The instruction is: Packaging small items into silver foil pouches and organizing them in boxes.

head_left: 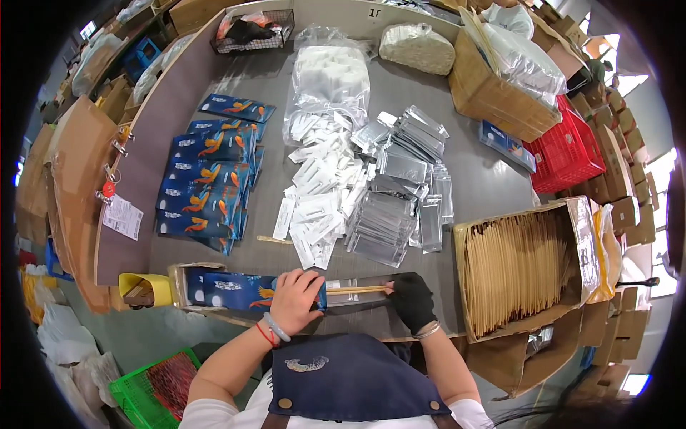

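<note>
Near the table's front edge lies a blue printed packet (246, 289), flat among others in a long open cardboard tray (187, 304). My left hand (294, 300) grips the packet's right end, fingers at the far edge and thumb at the near edge. My right hand (412, 302), in a black fingerless glove, is closed on thin wooden sticks (361, 289). Their left ends reach the packet's end beside my left hand; whether they are inside is hidden. Beneath the sticks lies a clear plastic sleeve (344, 296).
Beyond my hands lie white sachets (314, 207) and clear sleeves (386, 222) in heaps. Blue packets (204, 189) are stacked at left. A cardboard box (464, 286) of wooden sticks stands at right. Farther back are a red crate (568, 154) and a wire basket (254, 46).
</note>
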Demonstrator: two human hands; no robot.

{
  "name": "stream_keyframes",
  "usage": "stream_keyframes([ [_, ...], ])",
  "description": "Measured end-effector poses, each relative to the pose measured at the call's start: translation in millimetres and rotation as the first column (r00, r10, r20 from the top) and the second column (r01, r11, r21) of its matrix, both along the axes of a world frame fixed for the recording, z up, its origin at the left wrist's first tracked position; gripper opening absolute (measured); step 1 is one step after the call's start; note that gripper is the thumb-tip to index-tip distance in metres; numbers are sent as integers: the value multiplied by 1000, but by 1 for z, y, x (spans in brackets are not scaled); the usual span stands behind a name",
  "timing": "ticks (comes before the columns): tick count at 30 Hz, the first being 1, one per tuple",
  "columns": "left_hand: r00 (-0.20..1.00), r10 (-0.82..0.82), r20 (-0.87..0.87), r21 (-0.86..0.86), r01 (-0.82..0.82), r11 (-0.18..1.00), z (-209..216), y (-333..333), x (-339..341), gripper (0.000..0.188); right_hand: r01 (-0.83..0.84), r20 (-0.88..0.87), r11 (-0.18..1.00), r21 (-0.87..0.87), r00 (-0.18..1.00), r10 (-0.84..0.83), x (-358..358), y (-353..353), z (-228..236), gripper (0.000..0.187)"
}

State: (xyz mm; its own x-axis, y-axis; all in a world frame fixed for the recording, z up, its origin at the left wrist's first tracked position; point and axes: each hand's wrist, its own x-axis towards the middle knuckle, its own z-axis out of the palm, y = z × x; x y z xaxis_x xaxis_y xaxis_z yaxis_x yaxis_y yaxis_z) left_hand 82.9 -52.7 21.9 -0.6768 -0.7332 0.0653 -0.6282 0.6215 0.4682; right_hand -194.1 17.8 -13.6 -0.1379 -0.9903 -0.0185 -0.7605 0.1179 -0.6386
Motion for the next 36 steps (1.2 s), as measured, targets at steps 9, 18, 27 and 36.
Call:
stream_keyframes([
  [9, 995, -99, 3, -90, 99, 991, -3, -10, -16, 52, -232, 270, 963, -136, 927, 262, 67, -25, 27, 45],
  [18, 953, -228, 199, -15, 236, 972, 39, -57, 21, 19, -192, -229, 956, 221, 943, 242, 32, -22, 69, 57],
  [27, 875, 476, 93, -5, -477, 879, -16, 3, 29, 84, -222, -301, 973, 60, 926, 230, 40, -12, 64, 61],
  [36, 866, 500, 1, 102, -498, 861, -30, 4, 29, 88, -282, -322, 954, 106, 898, 301, 50, -14, 71, 58],
])
